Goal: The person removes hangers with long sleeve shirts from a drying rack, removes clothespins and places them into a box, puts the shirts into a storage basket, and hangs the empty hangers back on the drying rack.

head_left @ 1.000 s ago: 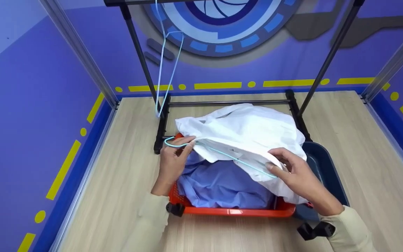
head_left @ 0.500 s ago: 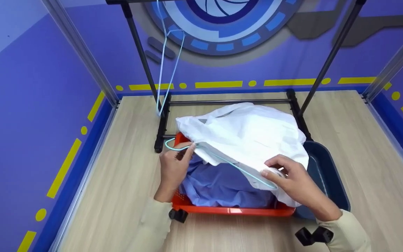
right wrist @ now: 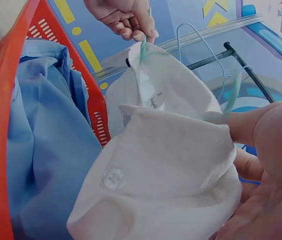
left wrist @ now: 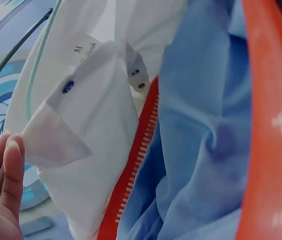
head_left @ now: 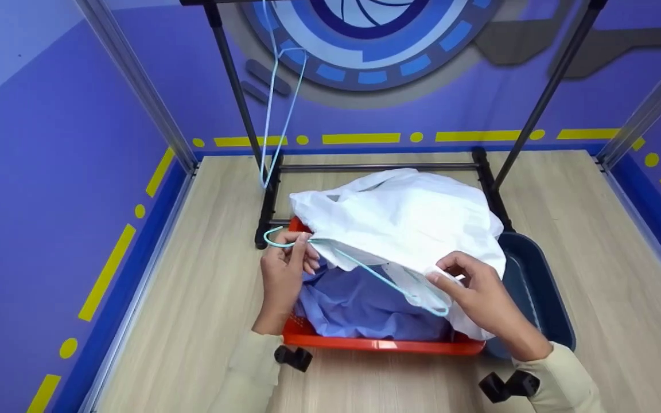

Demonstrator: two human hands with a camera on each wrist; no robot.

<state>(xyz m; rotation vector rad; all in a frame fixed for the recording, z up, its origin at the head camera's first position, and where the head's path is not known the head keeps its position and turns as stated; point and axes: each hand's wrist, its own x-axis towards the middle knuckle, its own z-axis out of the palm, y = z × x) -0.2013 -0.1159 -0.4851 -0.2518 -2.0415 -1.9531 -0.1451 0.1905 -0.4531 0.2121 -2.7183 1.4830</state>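
A white collared shirt (head_left: 411,212) lies bunched over a red basket (head_left: 388,346), its collar opening turned toward me. My left hand (head_left: 286,267) pinches a light green wire hanger (head_left: 373,274) by its neck, at the left end of the collar. From there the hanger runs along the collar, and its rounded far end shows in front of the white cloth. My right hand (head_left: 474,289) grips the collar's right side between thumb and fingers. A button and a printed label (right wrist: 155,99) show on the shirt in the right wrist view.
Blue cloth (head_left: 365,304) fills the basket's front part. A dark tray (head_left: 528,269) stands partly under the basket's right side. Behind is a black garment rack (head_left: 379,168), with another hanger (head_left: 270,109) hanging at its left.
My left hand has shifted slightly left with the hanger. More of the hanger's far end now shows outside the collar. My right hand has moved a little down and left with the collar.
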